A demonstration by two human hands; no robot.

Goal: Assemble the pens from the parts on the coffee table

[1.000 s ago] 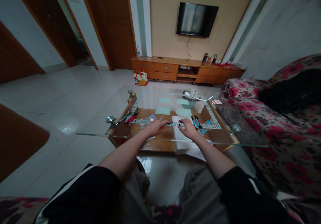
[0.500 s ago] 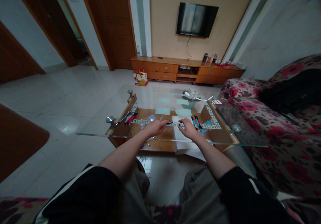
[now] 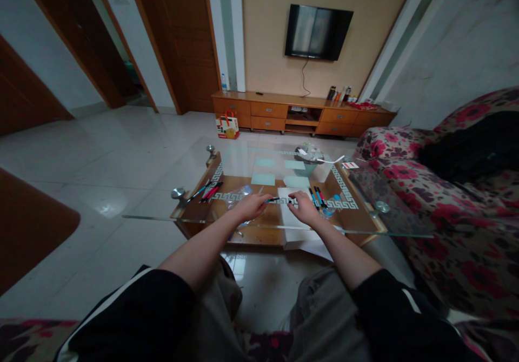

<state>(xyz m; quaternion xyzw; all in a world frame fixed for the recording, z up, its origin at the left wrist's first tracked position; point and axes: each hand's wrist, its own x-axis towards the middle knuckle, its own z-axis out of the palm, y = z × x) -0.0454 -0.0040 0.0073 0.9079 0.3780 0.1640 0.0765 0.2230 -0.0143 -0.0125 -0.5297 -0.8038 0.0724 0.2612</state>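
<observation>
Near the front edge of the glass-topped wooden table (image 3: 357, 226), the left hand (image 3: 250, 206) and right hand (image 3: 303, 207) each grip one end of a slim dark pen (image 3: 279, 199), over a white paper sheet (image 3: 292, 216)

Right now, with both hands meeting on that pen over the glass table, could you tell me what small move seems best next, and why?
Probably draw the hands apart: the left hand and right hand each grip an end of one pen above the white paper.
</observation>
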